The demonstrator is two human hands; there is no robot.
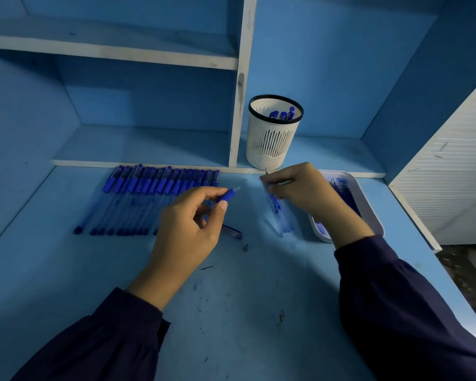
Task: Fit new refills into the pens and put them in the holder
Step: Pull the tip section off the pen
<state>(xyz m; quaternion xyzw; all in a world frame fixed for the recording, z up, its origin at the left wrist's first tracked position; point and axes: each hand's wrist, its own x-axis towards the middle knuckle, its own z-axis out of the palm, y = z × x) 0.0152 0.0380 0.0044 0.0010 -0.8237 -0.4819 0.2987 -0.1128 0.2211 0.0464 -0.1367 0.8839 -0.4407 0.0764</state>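
A: What is done?
B: A few finished pens (285, 114) are stood in the holder (272, 149); a row of pens (149, 193) is left on the worktop (66, 270).
A: And held?
B: An open pen (227, 195) is gripped by the left hand (187, 224), a refill (282, 183) pinched by the right hand (300, 188).

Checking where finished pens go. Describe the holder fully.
The holder is a white, plastic-looking cup with a black rim, vertical slots down its wall and fine holes near the base. It stands upright on the low shelf, right of the white divider. A few blue pens stand inside, tops near the rim. The right hand, in front, does not touch it.
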